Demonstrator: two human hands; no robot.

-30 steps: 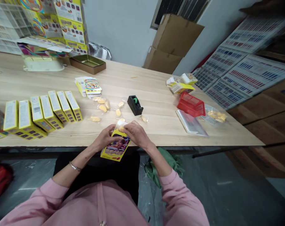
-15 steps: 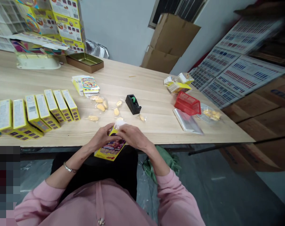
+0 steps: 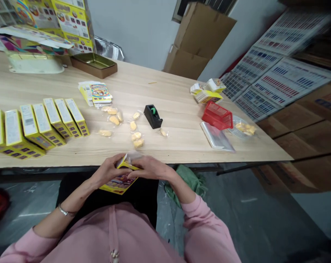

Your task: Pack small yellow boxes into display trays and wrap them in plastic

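A yellow box (image 3: 119,183) with a printed front is held tilted over my lap at the table's front edge. Around its left side my left hand (image 3: 108,170) is closed. My right hand (image 3: 149,168) is at the box's open top end, its thumb across the front and its blurred fingers on a clear plastic bag at the opening. Just beyond the hands lie wrapped yellow pieces (image 3: 138,140), with several more farther left. The black tape dispenser (image 3: 153,117) stands behind them.
A row of yellow boxes (image 3: 39,126) stands at the left. Flat cartons (image 3: 98,92) lie behind, near a brown tray (image 3: 95,65). At the right are a red basket (image 3: 217,116), plastic sleeves (image 3: 216,138) and a bowl (image 3: 244,128) of yellow pieces.
Both hands and the box have moved toward my body and slightly left. Two wrapped pieces formerly mostly behind the hands now show on the table. The head view has shifted a little.
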